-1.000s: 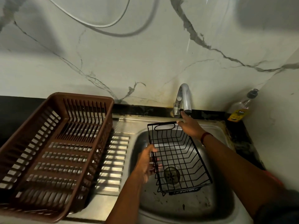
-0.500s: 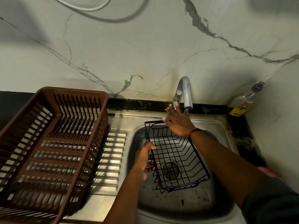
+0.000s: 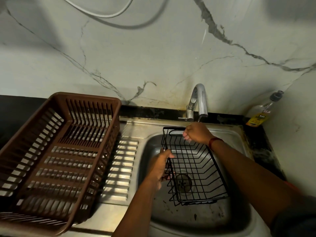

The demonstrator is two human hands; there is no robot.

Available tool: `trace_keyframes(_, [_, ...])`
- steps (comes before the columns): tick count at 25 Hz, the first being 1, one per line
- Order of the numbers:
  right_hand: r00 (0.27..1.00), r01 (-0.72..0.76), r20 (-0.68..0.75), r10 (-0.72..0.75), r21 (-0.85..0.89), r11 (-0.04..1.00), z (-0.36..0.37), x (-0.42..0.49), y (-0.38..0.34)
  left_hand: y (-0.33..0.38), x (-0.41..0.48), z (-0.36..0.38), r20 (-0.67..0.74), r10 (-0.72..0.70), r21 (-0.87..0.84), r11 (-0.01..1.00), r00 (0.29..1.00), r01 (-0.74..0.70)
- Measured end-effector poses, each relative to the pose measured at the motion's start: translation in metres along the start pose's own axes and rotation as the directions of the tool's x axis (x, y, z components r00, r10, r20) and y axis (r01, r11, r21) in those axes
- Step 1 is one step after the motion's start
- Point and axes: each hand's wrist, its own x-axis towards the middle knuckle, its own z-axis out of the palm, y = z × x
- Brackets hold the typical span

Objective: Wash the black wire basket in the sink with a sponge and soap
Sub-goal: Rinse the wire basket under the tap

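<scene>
We've got the left grip (image 3: 159, 166) clamped on the left rim of the black wire basket (image 3: 196, 168), held in the steel sink (image 3: 188, 218) over the drain, while the right grip (image 3: 196, 134) curls at the far rim under the faucet (image 3: 199, 98) — whether it clasps wire we can't tell — with a brown dish rack (image 3: 56, 151) on the drainboard (image 3: 123, 161) and a marble wall (image 3: 153, 57) behind.

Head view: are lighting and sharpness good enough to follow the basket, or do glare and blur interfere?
Head view: dim, warm light, yet the basket wires read clearly against the sink; head view: bright strips glare on the drainboard beside the rack; head view: the left hand and right hand look slightly soft, and the wide lens bends the counter edge.
</scene>
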Motion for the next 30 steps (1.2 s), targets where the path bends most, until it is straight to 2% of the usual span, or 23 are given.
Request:
trace_keyframes(2, [0.995,0.088,-0.019,-0.095,-0.222,0.971,0.002,0.004,-0.007,0.003,-0.002,0.006,0.01,0.005,0.015,1.0,1.0,-0.005])
trace_keyframes(4, [0.986,0.164,0.026,-0.162,-0.162,0.973,0.004,0.005,-0.022,0.003,-0.001,0.009,0.016,0.006,0.019,1.0,1.0,-0.006])
trace_keyframes(6, [0.981,0.171,0.111,-0.158,-0.128,0.977,0.0,0.006,-0.029,0.005,-0.002,0.011,0.016,0.002,0.012,1.0,1.0,-0.002])
trace_keyframes(8, [0.984,0.155,0.137,-0.113,-0.347,0.925,-0.008,0.014,-0.025,0.005,0.0,0.01,0.015,-0.017,0.004,1.0,1.0,0.016])
trace_keyframes(10, [0.995,0.074,0.092,-0.027,-0.567,0.82,-0.015,0.012,-0.022,0.004,0.001,0.01,0.03,-0.033,0.001,0.999,0.999,0.033])
trace_keyframes(12, [0.984,0.164,0.142,-0.105,-0.514,0.842,-0.012,0.013,-0.026,0.005,0.001,0.013,0.06,-0.041,0.006,0.999,0.997,0.041])
trace_keyframes(13, [0.978,0.18,0.175,-0.113,-0.433,0.883,-0.009,0.01,-0.033,0.006,0.0,0.015,0.074,-0.039,0.006,0.999,0.996,0.039])
trace_keyframes(15, [0.98,0.123,0.185,-0.074,-0.267,0.956,-0.006,0.006,-0.041,0.009,-0.003,0.018,0.091,-0.027,0.001,1.0,0.995,0.027])
trace_keyframes(19, [0.994,0.0,0.096,0.053,-0.488,0.873,-0.011,0.007,-0.033,0.009,-0.003,0.02,0.077,-0.02,0.003,1.0,0.997,0.02])
trace_keyframes(20, [0.993,0.023,0.11,0.034,-0.481,0.876,-0.01,0.007,-0.034,0.009,-0.002,0.021,0.077,-0.015,0.01,1.0,0.997,0.014])
trace_keyframes(23, [0.986,0.069,0.16,-0.039,-0.187,0.98,-0.009,0.003,-0.039,0.013,-0.002,0.022,0.084,0.002,0.03,1.0,0.996,-0.005])
trace_keyframes(25, [0.992,0.03,0.13,-0.003,-0.202,0.979,-0.008,0.007,-0.038,0.015,-0.005,0.022,0.093,0.002,0.027,1.0,0.996,-0.004])
trace_keyframes(27, [0.992,-0.025,0.113,0.064,-0.316,0.948,-0.005,0.004,-0.039,0.014,-0.009,0.023,0.107,-0.008,0.016,1.0,0.994,0.006])
trace_keyframes(30, [0.987,0.086,0.156,-0.041,-0.293,0.952,0.0,0.004,-0.044,0.013,-0.008,0.025,0.114,-0.003,0.027,1.0,0.993,0.0])
